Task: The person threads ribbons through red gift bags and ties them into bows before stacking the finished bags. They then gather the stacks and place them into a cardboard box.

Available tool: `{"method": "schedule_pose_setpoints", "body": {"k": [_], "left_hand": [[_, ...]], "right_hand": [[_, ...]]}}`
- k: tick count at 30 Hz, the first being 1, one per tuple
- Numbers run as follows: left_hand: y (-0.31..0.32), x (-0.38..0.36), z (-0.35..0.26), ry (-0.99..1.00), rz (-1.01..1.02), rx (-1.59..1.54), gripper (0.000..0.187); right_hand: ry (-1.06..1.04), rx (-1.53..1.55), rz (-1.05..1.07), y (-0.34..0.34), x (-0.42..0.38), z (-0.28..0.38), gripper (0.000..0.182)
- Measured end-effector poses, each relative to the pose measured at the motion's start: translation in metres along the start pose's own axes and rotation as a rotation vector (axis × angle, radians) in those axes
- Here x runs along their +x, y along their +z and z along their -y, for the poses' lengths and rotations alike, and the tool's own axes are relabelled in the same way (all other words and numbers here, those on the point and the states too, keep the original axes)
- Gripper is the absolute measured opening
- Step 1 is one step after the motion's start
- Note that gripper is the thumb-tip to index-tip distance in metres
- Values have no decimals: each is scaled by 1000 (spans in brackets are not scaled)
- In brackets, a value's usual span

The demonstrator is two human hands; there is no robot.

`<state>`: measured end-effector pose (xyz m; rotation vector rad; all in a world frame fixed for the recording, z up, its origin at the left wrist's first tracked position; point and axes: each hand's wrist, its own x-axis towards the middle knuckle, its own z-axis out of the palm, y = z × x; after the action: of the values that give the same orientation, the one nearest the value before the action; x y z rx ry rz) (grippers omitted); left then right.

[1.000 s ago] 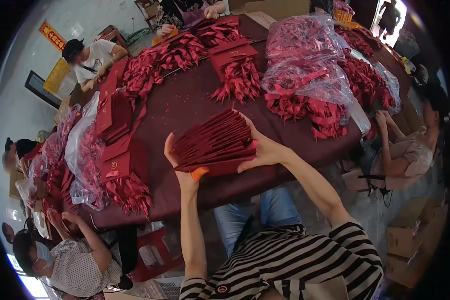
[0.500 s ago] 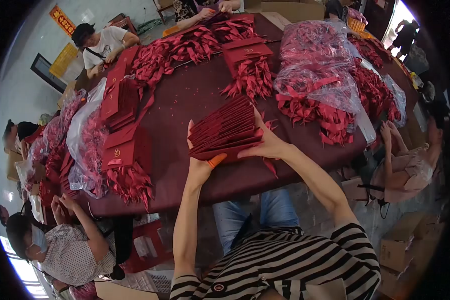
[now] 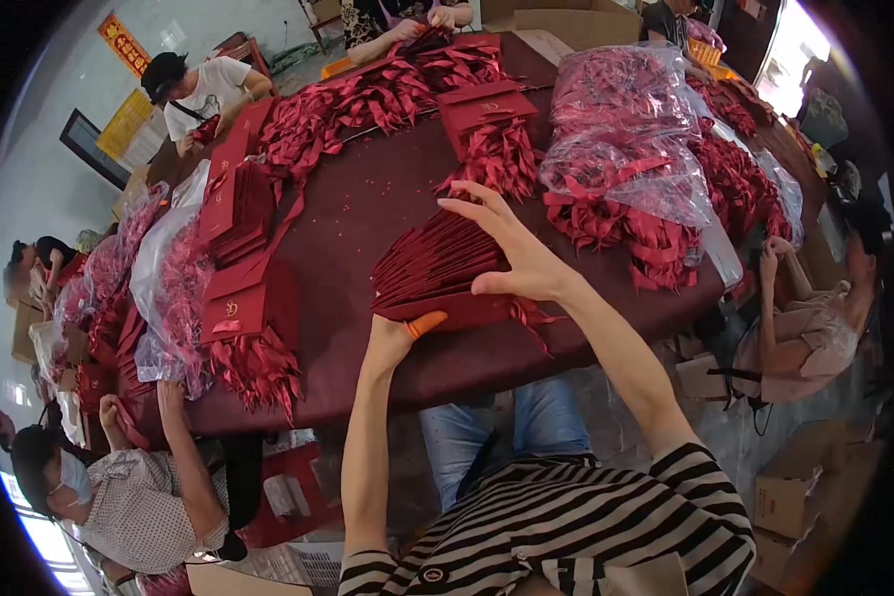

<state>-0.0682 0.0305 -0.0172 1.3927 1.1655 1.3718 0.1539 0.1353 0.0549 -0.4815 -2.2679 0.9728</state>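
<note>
A thick fanned stack of dark red paper envelopes (image 3: 429, 266) stands over the near part of the table. My left hand (image 3: 397, 336) grips its left end from below, an orange finger cot (image 3: 426, 323) on the thumb; the other fingers are hidden behind the stack. My right hand (image 3: 522, 260) is at the right end with fingers stretched out and spread, the thumb beside the front envelope. Red ribbon ends (image 3: 532, 316) hang out below that hand.
A dark red cloth covers the table (image 3: 358, 214). Ribboned envelope piles lie at left (image 3: 251, 308) and at the back (image 3: 487, 114). Plastic-wrapped ribbon bundles (image 3: 621, 124) sit at right. Co-workers are around the table, one close at left (image 3: 139, 497). Cardboard boxes (image 3: 800, 487) stand at lower right.
My right hand has let go of the stack's right end and spread its fingers, moving up. My left hand keeps hold. The co-worker at lower left has reached toward the table.
</note>
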Motion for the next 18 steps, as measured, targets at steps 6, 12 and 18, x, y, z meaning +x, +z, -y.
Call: {"method": "schedule_pose_setpoints", "body": {"k": [6, 12, 18], "left_hand": [[6, 2, 2, -7, -69, -89, 47], [5, 0, 0, -6, -62, -61, 44], [-1, 10, -2, 83, -88, -16, 45]], "right_hand": [[-73, 548, -367, 30, 8, -8, 89], [-17, 561, -406, 41, 1, 1, 90], [-93, 445, -321, 30, 8, 13, 89]]}}
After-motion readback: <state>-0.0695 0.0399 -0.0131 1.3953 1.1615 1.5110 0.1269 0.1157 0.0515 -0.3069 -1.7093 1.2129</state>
